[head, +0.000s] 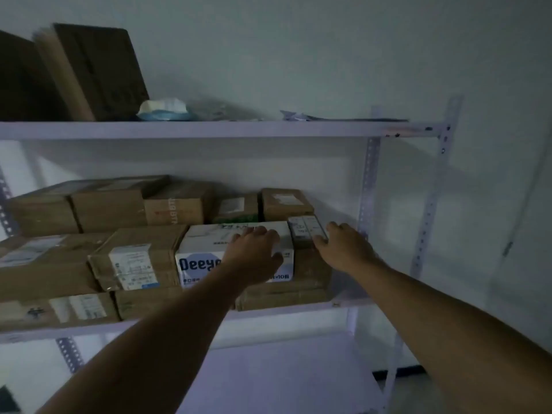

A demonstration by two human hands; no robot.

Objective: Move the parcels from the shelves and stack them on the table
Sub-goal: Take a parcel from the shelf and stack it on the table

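White parcel point(236, 252) sits under the left hand point(254, 252), right hand point(340, 246) beside it, both grips spread wide.

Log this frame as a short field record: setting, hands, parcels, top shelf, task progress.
setting: white metal shelf unit against a wall, dim light
left hand: resting on top of the white printed box
right hand: on the small labelled parcel at the row's right end, not closed
middle shelf: packed with brown cardboard parcels
top shelf: leaning cardboard boxes
progress: nothing lifted; table out of view
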